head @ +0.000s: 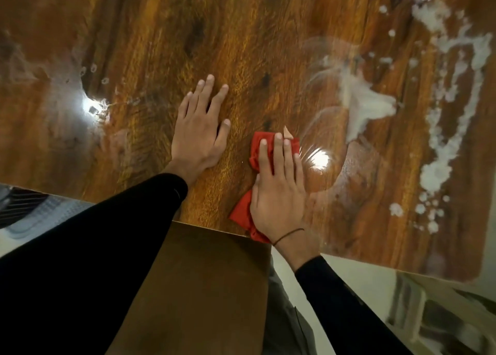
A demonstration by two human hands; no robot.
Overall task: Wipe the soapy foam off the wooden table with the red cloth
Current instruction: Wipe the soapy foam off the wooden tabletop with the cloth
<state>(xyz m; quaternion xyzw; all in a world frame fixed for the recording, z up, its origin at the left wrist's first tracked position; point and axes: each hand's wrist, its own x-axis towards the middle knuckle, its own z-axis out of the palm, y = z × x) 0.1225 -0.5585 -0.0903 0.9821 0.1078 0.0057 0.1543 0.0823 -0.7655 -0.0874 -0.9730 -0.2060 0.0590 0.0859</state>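
A: Where's the red cloth [253, 150]?
B: Pinned flat under the right hand [277, 191], near the front edge of the wooden surface [150, 46]. Bunched up, showing past the fingertips and again by the wrist, one corner hanging just over the edge.

A: Which way lying?
B: Long axis from the near edge toward the far side, in line with the hand. Far end aimed away from the body.

A: Right fingers [279, 153]?
B: Straight, close together, pressing down on the cloth. Not curled round it.

A: And the left hand [200, 129]?
B: Flat on bare wood, just left of the cloth and not touching it. Fingers straight, slightly spread, thumb out toward the cloth.

A: The foam [369, 107]?
B: Off to the right of the cloth. One thick white smear beyond and right of the fingertips, then a ragged trail [440, 150] farther right, running far to near. Wet sheen and a bright light reflection [320, 159] just right of the cloth.

A: Anything else?
B: Black sleeves [107, 242] on both arms, a thin dark band [288, 234] on the right wrist.
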